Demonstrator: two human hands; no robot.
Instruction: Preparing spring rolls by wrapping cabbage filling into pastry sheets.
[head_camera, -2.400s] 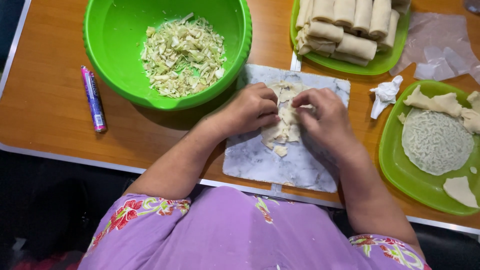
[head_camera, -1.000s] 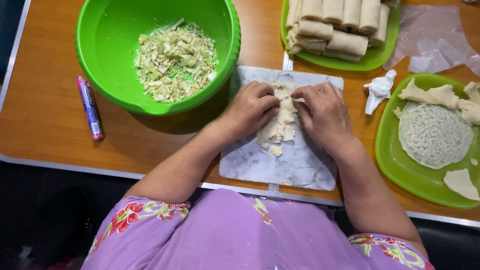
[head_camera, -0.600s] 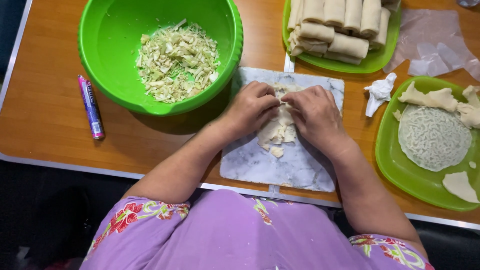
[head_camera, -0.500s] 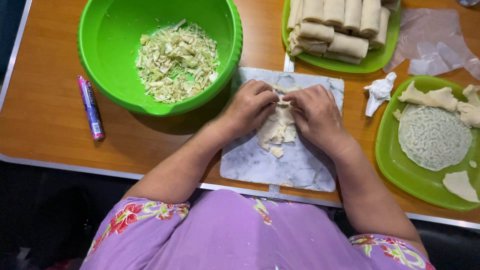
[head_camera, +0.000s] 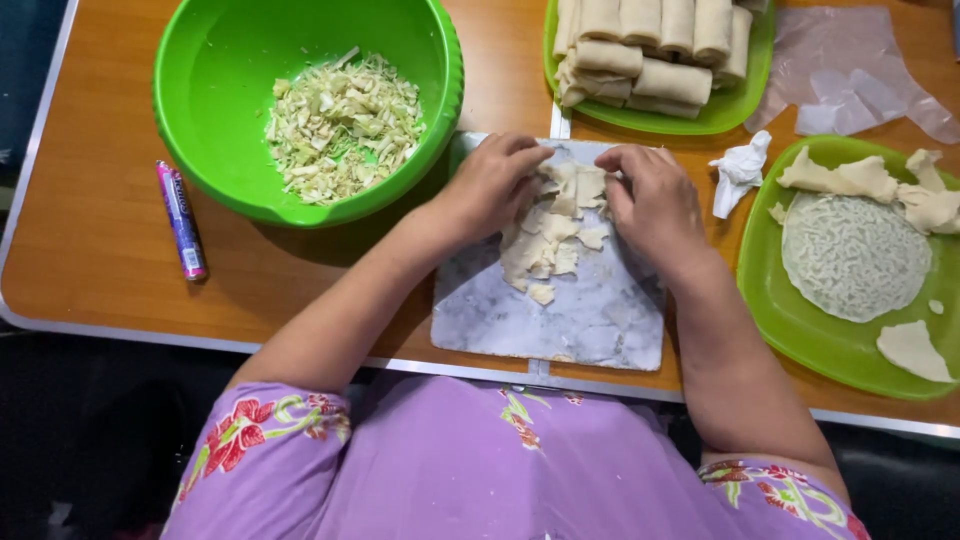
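Our left hand (head_camera: 490, 190) and right hand (head_camera: 650, 200) pinched the torn wrapper (head_camera: 550, 235) on the slab (head_camera: 600, 320), beside the bowl (head_camera: 200, 150). We judged that harder pulling could rip the thin sheet further.

Purple short sleeves, floral trim

A pale, torn dough wrapper (head_camera: 548, 232) is spread flat in ragged, overlapping pieces on a grey marble slab (head_camera: 590, 320); its upper edge is pinched from both sides, near the slab's far edge.
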